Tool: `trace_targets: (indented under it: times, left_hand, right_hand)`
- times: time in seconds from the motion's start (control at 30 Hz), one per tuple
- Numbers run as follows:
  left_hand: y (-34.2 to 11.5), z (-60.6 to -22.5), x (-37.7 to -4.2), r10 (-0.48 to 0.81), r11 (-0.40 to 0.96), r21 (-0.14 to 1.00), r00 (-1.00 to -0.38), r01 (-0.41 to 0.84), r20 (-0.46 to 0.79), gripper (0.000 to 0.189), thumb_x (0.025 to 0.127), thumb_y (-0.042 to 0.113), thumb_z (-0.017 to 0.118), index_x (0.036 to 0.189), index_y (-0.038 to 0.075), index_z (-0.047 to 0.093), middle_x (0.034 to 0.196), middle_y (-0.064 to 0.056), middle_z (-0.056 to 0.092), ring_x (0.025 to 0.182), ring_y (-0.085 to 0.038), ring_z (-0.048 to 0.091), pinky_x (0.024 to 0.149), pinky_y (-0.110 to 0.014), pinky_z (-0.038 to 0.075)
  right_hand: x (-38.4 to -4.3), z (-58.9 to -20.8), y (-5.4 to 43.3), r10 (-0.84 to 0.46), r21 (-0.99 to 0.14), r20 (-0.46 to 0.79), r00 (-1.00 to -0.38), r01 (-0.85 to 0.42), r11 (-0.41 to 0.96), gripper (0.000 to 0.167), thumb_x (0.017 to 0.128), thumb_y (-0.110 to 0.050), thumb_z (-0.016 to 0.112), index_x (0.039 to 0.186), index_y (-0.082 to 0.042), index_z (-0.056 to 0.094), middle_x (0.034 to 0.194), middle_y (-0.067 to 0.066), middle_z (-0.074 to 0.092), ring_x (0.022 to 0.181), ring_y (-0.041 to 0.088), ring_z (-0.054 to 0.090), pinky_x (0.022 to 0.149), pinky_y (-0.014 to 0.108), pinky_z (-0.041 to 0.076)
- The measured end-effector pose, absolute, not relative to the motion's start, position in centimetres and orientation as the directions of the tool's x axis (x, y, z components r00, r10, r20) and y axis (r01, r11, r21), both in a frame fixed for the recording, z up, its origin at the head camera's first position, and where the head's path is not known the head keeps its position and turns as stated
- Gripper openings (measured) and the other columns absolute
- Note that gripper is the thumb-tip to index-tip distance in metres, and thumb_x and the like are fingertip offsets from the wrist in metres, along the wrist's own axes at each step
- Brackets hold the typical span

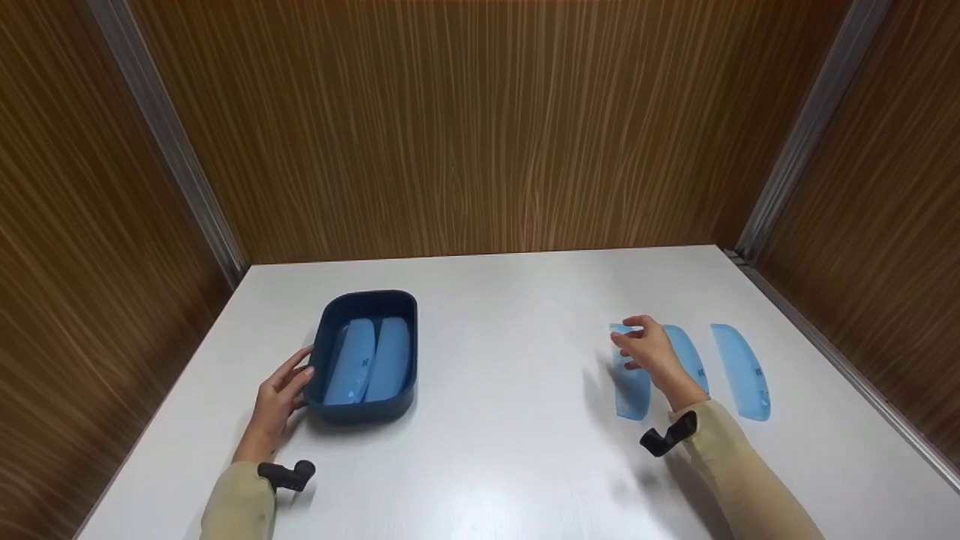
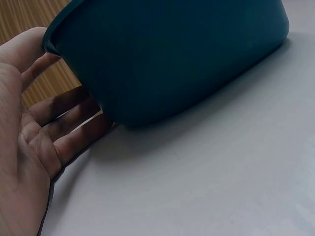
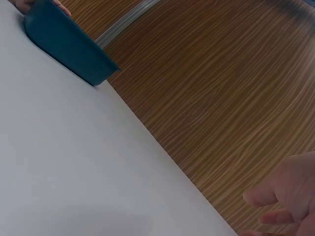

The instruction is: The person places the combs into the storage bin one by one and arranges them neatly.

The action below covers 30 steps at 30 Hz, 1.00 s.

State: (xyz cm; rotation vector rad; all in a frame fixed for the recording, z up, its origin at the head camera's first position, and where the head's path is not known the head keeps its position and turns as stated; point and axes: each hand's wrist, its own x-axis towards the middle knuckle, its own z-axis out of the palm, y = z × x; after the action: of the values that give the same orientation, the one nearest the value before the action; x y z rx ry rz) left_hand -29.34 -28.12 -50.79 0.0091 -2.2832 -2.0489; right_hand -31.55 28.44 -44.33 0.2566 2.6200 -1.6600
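Note:
A dark blue rounded tub [image 1: 319, 375] stands on the left of the table, with two light blue, flat, curved-edged pieces [image 1: 352, 360] lying side by side inside. At its left side is my left hand [image 1: 276, 401]. In the left wrist view the thumb meets the tub's rim, and the fairly straight fingers touch its outer wall. Over on the right, my right hand [image 1: 646, 349] hovers with loosely bent fingers and nothing held. Beneath it lies a similar light blue piece [image 1: 632, 394]. A second piece [image 1: 681, 349] is partly hidden by the wrist, and a third piece [image 1: 742, 371] lies farther right.
The white table [image 1: 510, 360] reaches a wood-grain back panel [image 1: 480, 135]. Wood-grain side walls [image 1: 885, 187] with metal corner strips [image 1: 802, 120] close in the left and right.

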Motion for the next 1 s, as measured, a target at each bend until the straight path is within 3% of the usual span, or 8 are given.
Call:
trace_targets:
  times: [0.23,0.43,0.6,1.0]
  left_hand:
    - [-28.2,-50.6,-29.4,-0.042,0.103,0.994,-0.998,0.047,0.052,0.054,0.092,0.036,0.058,0.141,0.021,0.042,0.132,-0.014,0.049,0.111,-0.013,0.051,0.080,-0.028,0.048]
    - [-28.3,-50.6,-29.4,-0.033,0.117,0.992,-0.998,0.044,0.048,0.055,0.092,0.037,0.057,0.142,0.021,0.041,0.134,-0.014,0.047,0.112,-0.013,0.050,0.080,-0.026,0.047]
    - [-28.2,-50.7,-29.4,-0.045,0.123,0.991,-0.998,0.045,0.051,0.054,0.093,0.036,0.057,0.142,0.020,0.041,0.135,-0.015,0.048,0.111,-0.013,0.052,0.079,-0.027,0.048]
    - [-28.3,-50.8,-29.4,-0.042,0.105,0.993,-0.997,0.053,0.057,0.054,0.092,0.035,0.058,0.141,0.020,0.042,0.132,-0.016,0.050,0.110,-0.014,0.053,0.079,-0.028,0.049]
  right_hand:
    - [-31.4,-44.5,29.2,0.166,-0.819,-0.129,-0.978,0.199,0.539,0.059,0.089,-0.019,0.063,0.134,0.006,0.033,0.123,0.028,0.042,0.094,0.032,0.051,0.071,0.035,0.049]
    - [-31.2,-45.0,29.4,0.181,-0.714,-0.100,-0.978,0.198,0.672,0.061,0.086,-0.019,0.065,0.132,0.009,0.035,0.128,0.035,0.037,0.109,0.045,0.044,0.086,0.049,0.041]
    - [-31.2,-45.7,29.0,0.215,-0.610,-0.082,-0.973,0.220,0.761,0.064,0.083,-0.021,0.067,0.130,0.010,0.036,0.123,0.036,0.037,0.108,0.050,0.040,0.086,0.054,0.038]
    - [-31.8,-46.4,28.8,0.252,-0.542,-0.122,-0.960,0.277,0.794,0.071,0.073,-0.016,0.076,0.125,0.012,0.038,0.116,0.037,0.042,0.105,0.052,0.041,0.085,0.058,0.037]
